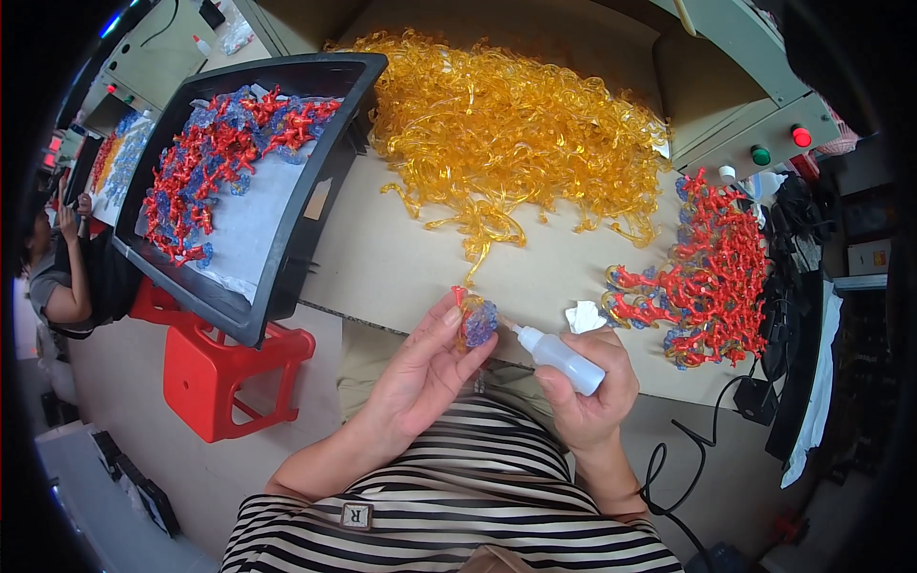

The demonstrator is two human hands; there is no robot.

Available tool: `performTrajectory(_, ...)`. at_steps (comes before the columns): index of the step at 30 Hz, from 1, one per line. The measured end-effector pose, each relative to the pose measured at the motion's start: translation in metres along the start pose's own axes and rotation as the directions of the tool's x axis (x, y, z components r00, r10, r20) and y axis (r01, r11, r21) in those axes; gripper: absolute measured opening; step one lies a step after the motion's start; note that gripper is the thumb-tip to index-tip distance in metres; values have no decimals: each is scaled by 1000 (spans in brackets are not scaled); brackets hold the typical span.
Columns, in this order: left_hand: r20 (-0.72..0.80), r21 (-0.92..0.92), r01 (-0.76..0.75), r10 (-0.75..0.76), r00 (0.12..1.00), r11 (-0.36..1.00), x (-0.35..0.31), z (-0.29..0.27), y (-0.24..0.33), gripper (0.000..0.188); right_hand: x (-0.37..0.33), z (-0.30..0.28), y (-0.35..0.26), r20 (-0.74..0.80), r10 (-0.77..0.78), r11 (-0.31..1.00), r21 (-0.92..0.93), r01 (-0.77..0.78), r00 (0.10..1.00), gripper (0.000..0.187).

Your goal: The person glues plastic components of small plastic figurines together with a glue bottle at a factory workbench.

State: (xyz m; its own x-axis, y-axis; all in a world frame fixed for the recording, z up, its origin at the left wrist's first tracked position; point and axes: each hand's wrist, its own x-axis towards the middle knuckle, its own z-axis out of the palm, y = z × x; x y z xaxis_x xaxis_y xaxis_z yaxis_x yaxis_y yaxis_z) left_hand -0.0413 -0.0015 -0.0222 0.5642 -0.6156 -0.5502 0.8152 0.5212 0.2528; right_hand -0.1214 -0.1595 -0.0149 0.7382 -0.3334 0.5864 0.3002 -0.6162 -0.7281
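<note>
My left hand (417, 378) pinches a small plastic piece (479, 324) with red, clear yellow and clear blue parts, held up just off the near edge of the table. In my right hand (604, 387) is a white squeeze bottle (567, 360) with a narrow nozzle, tilted so its tip points at the blue part. Whether the tip touches the piece, I cannot tell. Beyond my hands spreads a big heap of clear yellow plastic pieces (516, 134), a few strands trailing toward me. On the right lie many red, blue and yellow pieces (716, 272) in a cluster.
A black tray (287, 277) lined with white paper holds red and blue pieces at the left. A crumpled white tissue (584, 316) lies near my right hand. Red stools (205, 377) stand on the floor. Green and red buttons (760, 154) sit on a metal box; black cables hang at right. Another person (67, 277) is far left.
</note>
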Motion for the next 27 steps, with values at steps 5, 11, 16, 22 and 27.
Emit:
performTrajectory(5,2,6,5,-5,1000,1000,0,0,0,37,-1,0,0,2,5,1000,4,-5,1000,43)
performTrajectory(11,31,0,10,-10,999,1000,1,-1,1,34,-5,-2,-7,-22,269,936,240,-256,963,35)
performTrajectory(16,121,28,-3,-1,993,1000,-3,1,4,34,5,10,-14,203,567,564,610,-556,798,28)
performTrajectory(22,190,42,42,-49,981,998,-4,1,0,39,5,9,-3,488,531,520,458,-721,693,31)
performTrajectory(27,226,55,53,-64,972,997,-4,-2,-6,44,10,10,-5,524,568,453,445,-772,635,21)
